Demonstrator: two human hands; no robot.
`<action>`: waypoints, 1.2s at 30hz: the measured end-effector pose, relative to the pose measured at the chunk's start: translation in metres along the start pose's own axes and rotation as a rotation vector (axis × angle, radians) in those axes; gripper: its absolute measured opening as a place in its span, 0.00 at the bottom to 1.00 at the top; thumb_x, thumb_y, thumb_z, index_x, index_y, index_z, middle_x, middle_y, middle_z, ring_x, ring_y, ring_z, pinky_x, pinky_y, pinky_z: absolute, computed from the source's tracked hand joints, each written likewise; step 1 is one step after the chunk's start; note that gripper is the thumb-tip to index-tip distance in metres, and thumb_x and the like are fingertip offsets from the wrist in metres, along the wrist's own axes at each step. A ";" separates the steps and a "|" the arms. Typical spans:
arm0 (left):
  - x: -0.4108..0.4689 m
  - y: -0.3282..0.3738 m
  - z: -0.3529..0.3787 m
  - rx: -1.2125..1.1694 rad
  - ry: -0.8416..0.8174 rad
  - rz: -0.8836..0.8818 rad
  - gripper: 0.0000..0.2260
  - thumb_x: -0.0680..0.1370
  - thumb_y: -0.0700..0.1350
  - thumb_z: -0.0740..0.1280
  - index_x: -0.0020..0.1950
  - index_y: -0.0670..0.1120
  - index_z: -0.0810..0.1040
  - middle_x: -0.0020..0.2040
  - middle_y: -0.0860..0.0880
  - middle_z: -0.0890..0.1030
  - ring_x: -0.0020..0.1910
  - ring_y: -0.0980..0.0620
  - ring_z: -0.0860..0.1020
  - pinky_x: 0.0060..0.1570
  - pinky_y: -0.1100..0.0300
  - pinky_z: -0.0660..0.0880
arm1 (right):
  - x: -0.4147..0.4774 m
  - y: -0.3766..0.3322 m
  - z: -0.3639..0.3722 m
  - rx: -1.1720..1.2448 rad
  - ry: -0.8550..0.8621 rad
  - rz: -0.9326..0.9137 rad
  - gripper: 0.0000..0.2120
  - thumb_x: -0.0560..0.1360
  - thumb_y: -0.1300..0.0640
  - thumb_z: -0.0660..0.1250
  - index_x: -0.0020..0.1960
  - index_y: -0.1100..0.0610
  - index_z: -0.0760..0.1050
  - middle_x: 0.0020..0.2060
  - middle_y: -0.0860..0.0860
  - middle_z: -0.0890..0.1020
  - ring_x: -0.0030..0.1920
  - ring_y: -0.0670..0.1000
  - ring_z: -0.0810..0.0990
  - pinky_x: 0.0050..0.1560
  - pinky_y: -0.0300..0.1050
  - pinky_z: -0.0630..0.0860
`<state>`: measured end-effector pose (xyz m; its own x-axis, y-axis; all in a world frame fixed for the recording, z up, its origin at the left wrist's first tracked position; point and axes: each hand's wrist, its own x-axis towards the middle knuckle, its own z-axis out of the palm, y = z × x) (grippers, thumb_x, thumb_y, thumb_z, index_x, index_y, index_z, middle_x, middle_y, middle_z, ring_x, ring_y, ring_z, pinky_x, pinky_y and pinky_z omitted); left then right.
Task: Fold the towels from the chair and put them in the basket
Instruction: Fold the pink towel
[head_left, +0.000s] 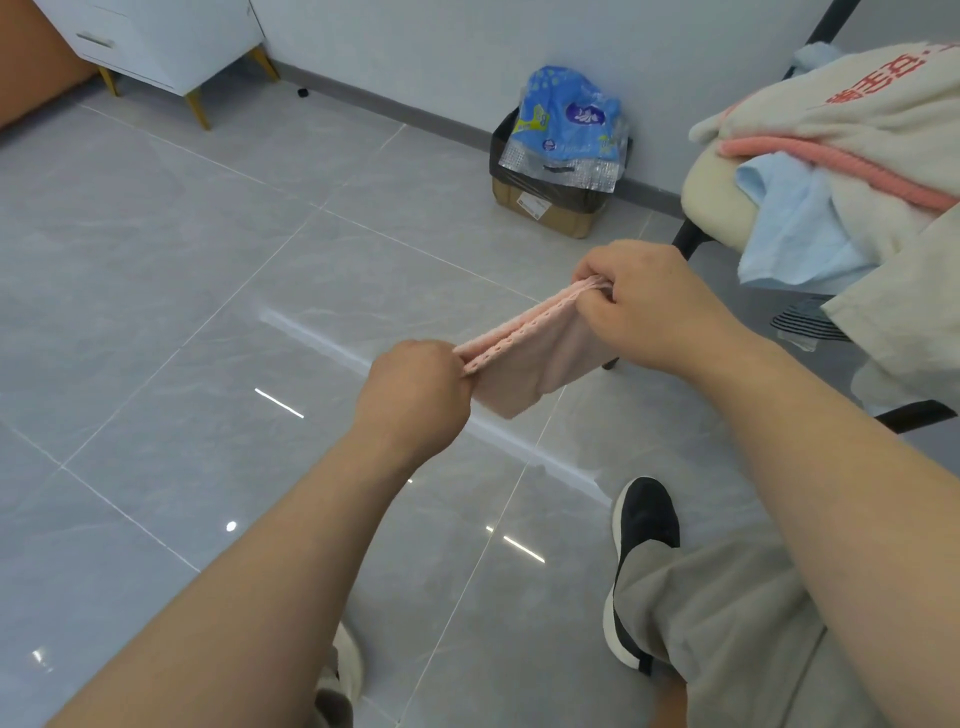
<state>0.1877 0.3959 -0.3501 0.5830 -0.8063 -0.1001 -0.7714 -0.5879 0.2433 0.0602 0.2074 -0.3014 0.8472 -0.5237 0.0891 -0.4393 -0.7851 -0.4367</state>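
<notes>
Forearms nearest; left hand (415, 387) and right hand (649, 306) each pinch one end of pink towel (540, 358), long axis taut between them; basket out of view.

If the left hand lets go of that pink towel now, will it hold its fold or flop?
It will probably flop: the pink towel sags below the stretched edge between the left hand and right hand, so it looks soft and limp. It is likely light, since two pinches alone carry it. The layered fold would probably fall open.
</notes>
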 end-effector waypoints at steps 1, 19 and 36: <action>0.001 -0.002 -0.003 -0.028 0.063 0.033 0.11 0.79 0.47 0.62 0.42 0.46 0.82 0.39 0.49 0.81 0.40 0.45 0.77 0.37 0.53 0.73 | 0.001 0.003 -0.001 -0.019 -0.016 0.040 0.11 0.75 0.58 0.59 0.51 0.53 0.80 0.47 0.51 0.79 0.50 0.52 0.75 0.52 0.49 0.74; -0.007 0.011 -0.028 -0.743 0.244 -0.076 0.15 0.75 0.43 0.70 0.60 0.54 0.74 0.39 0.54 0.81 0.38 0.61 0.79 0.40 0.70 0.74 | 0.001 0.008 -0.005 -0.125 -0.240 0.297 0.08 0.76 0.60 0.57 0.49 0.49 0.72 0.45 0.53 0.78 0.42 0.55 0.78 0.32 0.42 0.70; -0.005 0.018 -0.022 -0.692 0.220 0.044 0.06 0.81 0.44 0.63 0.50 0.55 0.75 0.42 0.62 0.79 0.42 0.65 0.76 0.40 0.73 0.69 | -0.009 -0.010 0.010 0.222 -0.526 -0.024 0.20 0.74 0.34 0.66 0.63 0.39 0.71 0.48 0.41 0.79 0.49 0.43 0.79 0.50 0.45 0.77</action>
<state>0.1758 0.3909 -0.3243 0.6494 -0.7535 0.1027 -0.5000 -0.3213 0.8042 0.0602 0.2235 -0.3068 0.9159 -0.2263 -0.3316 -0.3927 -0.6766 -0.6229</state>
